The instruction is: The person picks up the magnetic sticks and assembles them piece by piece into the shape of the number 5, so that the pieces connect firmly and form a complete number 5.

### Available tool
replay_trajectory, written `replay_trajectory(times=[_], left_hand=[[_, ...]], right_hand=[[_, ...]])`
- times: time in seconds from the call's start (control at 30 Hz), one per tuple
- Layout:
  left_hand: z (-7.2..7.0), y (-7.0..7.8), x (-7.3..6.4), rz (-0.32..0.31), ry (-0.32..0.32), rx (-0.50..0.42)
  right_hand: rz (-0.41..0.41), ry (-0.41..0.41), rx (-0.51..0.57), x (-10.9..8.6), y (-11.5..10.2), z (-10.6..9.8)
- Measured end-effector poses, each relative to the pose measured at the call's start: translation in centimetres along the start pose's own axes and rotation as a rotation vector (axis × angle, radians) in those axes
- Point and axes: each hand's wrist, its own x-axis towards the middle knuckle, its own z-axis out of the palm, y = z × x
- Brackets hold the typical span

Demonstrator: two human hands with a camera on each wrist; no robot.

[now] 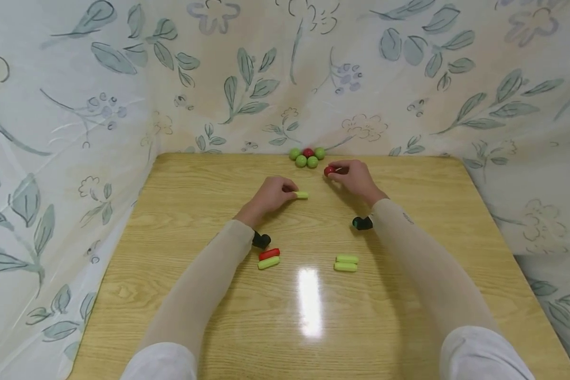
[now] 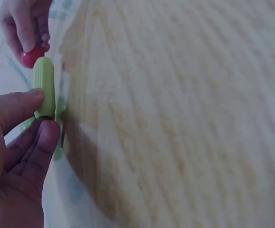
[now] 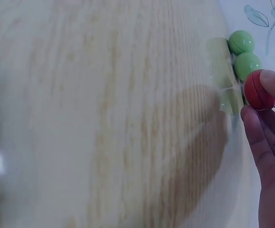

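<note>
On the bench's (image 1: 309,227) far half, the left hand (image 1: 273,194) pinches a green stick (image 1: 302,195), the right hand (image 1: 354,178) a red ball (image 1: 329,171), both likely light, hard, best held mid-body.

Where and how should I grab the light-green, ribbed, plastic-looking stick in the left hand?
Probably pinch the stick by its ribbed sides near the free, rounded tip, coming from the person's right: the left hand pinches near its other end, leaving that tip sticking out rightward.
</note>
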Motion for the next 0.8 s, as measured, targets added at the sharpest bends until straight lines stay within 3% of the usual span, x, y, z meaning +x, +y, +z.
replay_trajectory(times=[0.47, 0.8], left_hand=[[-0.8, 0.4, 1.0, 0.002, 0.053, -0.017], [-0.3, 0.7, 1.2, -0.007, 0.061, -0.043]], right_hand=[[-0.039, -0.039, 0.058, -1.5, -0.8, 0.5], [-0.076, -0.038, 0.073, -2.4, -0.4, 1.2]])
